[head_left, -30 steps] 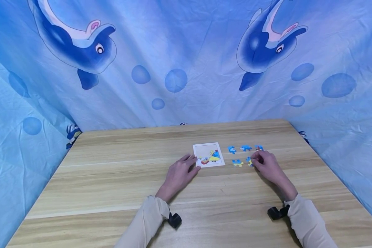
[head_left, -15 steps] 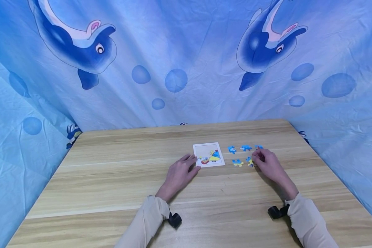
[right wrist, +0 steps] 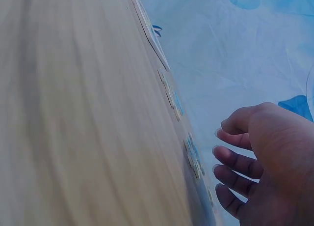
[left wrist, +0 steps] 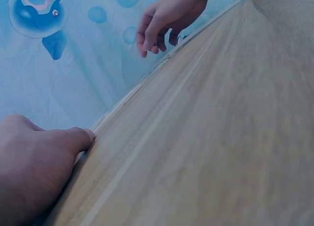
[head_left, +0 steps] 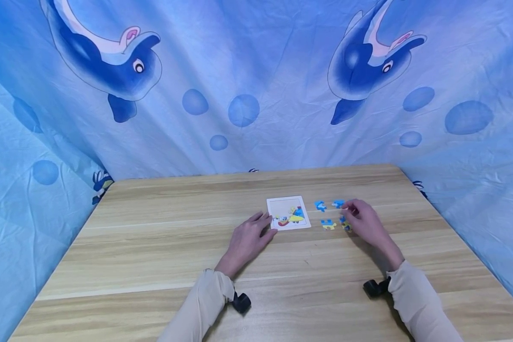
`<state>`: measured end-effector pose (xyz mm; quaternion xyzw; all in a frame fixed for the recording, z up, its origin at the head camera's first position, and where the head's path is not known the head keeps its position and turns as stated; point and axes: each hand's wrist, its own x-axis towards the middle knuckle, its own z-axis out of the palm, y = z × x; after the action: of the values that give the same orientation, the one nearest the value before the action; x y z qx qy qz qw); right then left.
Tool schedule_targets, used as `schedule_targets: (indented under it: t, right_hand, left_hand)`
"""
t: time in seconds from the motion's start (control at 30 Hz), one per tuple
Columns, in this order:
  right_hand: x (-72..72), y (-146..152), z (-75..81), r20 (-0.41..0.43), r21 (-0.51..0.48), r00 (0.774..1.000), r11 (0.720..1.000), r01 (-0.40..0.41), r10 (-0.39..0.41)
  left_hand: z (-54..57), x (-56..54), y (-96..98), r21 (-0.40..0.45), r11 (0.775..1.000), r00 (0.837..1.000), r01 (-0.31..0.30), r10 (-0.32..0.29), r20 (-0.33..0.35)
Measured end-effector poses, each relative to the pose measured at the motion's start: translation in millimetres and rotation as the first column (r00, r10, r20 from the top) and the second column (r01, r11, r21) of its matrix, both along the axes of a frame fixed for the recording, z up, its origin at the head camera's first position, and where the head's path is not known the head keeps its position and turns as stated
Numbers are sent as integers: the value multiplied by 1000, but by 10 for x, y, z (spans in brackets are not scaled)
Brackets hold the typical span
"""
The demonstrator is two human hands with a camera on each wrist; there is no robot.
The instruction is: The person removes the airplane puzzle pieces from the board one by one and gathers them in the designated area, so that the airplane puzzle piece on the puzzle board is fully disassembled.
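My left hand rests at the left edge of a white-framed jigsaw tray, fingertips touching its border. Inside the tray's lower part lies a picture section with yellow, blue and red. My right hand, its fingers loosely bent, hovers above the loose jigsaw pieces at the tray's right. No piece shows between thumb and fingers in the right wrist view. Two blue pieces lie in the back row, the right one beside my fingertips. In front are a blue-and-yellow piece and another piece, partly covered by my hand.
The wooden table extends around both hands. A blue curtain with dolphins hangs behind its back edge and along the sides. Black wrist cameras are strapped at both sleeves.
My right hand has lifted from the front-right piece and moved slightly left and back. It now covers the spot where the back-right piece lay. My left hand stays in place.
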<state>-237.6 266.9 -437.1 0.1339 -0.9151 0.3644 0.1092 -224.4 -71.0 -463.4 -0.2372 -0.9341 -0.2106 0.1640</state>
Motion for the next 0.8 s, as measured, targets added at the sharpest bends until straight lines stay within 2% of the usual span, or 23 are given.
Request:
schedule_targets:
  t: [0.63, 0.8]
  right_hand:
    - [-161, -487, 12, 32, -43, 991, 991, -128, 129]
    - [-207, -608, -1, 25, -43, 989, 989, -141, 142]
  left_hand:
    - [6, -1, 4, -6, 1000, 1000, -1, 1, 20]
    - [10, 6, 2, -7, 1000, 1000, 0, 1, 26]
